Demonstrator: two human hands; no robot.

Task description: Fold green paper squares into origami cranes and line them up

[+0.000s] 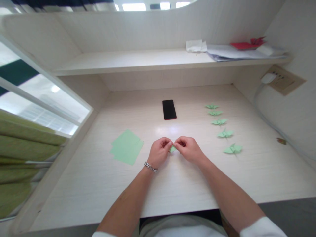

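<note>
Between my two hands, low over the middle of the desk, is a small piece of folded green paper (172,149). My left hand (159,151) pinches it from the left, with a chain bracelet (150,167) on that wrist. From the right, my right hand (189,148) pinches the same paper, thumb tips almost meeting. Much of the paper is hidden by the fingers. Left of my hands lies a fanned stack of green paper sheets (127,147). Over to the right, several folded green paper cranes stand in a column, the nearest crane (233,149) being the largest in view.
A black phone (169,109) lies beyond my hands on the pale desk (98,194). The shelf (138,61) above carries papers (229,52), a tissue pack (196,46) and a red folded piece (257,41). A white cable (265,117) runs down the right side from a socket (285,80).
</note>
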